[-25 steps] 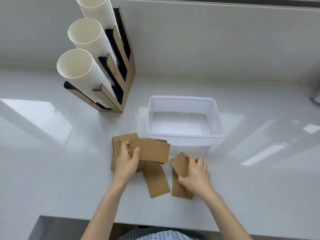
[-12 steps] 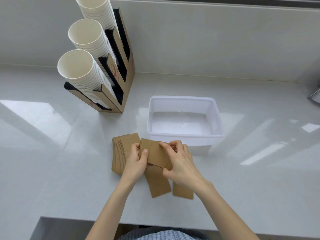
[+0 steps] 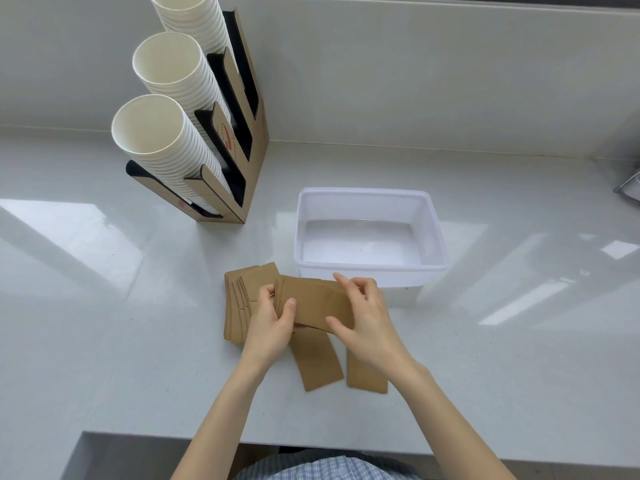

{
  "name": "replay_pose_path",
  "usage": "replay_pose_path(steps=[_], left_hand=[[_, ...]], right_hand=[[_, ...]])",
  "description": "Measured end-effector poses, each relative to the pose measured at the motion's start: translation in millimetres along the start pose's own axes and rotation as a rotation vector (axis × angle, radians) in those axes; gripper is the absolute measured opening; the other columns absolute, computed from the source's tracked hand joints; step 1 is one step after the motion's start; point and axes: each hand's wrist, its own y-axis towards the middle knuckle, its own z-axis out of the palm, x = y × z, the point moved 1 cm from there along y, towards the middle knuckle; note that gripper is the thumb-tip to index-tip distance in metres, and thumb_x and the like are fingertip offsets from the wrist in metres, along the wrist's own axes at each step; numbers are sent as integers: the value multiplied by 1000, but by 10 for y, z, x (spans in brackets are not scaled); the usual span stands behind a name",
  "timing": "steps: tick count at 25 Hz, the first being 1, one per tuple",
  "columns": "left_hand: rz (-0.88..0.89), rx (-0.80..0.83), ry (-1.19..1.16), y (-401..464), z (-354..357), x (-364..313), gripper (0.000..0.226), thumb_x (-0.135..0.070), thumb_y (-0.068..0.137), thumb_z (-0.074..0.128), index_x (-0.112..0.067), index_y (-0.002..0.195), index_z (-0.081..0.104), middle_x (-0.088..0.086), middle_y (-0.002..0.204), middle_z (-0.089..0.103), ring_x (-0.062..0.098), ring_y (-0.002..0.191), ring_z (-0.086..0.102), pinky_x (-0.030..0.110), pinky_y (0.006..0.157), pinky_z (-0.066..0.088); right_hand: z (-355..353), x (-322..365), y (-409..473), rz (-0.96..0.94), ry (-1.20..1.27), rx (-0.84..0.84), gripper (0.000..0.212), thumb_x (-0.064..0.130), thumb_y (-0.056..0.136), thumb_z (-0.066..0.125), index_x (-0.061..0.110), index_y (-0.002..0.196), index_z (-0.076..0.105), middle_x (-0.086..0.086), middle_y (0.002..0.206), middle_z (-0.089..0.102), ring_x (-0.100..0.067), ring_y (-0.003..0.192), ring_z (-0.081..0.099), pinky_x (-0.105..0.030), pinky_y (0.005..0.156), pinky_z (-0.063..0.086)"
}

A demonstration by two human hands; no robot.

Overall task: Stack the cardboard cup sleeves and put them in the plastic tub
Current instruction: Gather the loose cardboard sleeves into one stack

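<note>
Both hands hold a small stack of flat brown cardboard sleeves (image 3: 313, 301) just in front of the plastic tub (image 3: 370, 195). My left hand (image 3: 273, 323) pinches the stack's left end, and my right hand (image 3: 367, 318) covers its right end. A fanned pile of sleeves (image 3: 237, 306) lies on the counter to the left. Two single sleeves lie nearer me, one (image 3: 317, 363) under my hands and another (image 3: 365, 377) to its right. The white translucent tub holds nothing.
A cardboard dispenser (image 3: 254, 140) with three tilted columns of white paper cups (image 3: 152, 128) stands at the back left. The white counter (image 3: 104, 341) ends in a front edge near my body. A metal object (image 3: 628, 183) pokes in at the far right.
My right hand picked a sleeve off the counter on the right and carried it left onto the stack in my left hand. Both hands now grip that stack.
</note>
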Motion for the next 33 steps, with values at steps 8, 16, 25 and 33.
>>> replay_pose_path(steps=[8,16,25,33], left_hand=[[-14,-127,-70,35,-155,42,20,-16,91,43,-20,111,39,4,112,58,28,108,57,49,100,43],[4,-116,-44,23,-136,49,35,-17,92,43,-13,125,35,4,117,55,27,110,56,48,97,47],[-2,-40,-54,-24,-43,39,19,-16,92,41,-20,111,39,-8,99,56,12,91,60,19,59,54],[-20,23,-109,-76,51,29,14,-25,93,41,-23,106,44,-6,94,61,0,75,65,25,64,57]], right_hand=[[187,-360,-198,586,-459,123,76,58,75,58,2,120,32,-17,123,38,-33,112,40,-38,91,38],[126,-421,-175,538,-230,66,70,35,73,63,4,125,28,-15,123,33,-32,112,36,-35,93,36],[-75,-140,-90,45,-55,41,73,26,75,59,28,138,23,6,115,22,-15,113,25,-27,101,26],[17,83,39,-164,-213,152,72,16,76,56,26,140,25,-3,129,28,-18,118,26,-26,102,23]])
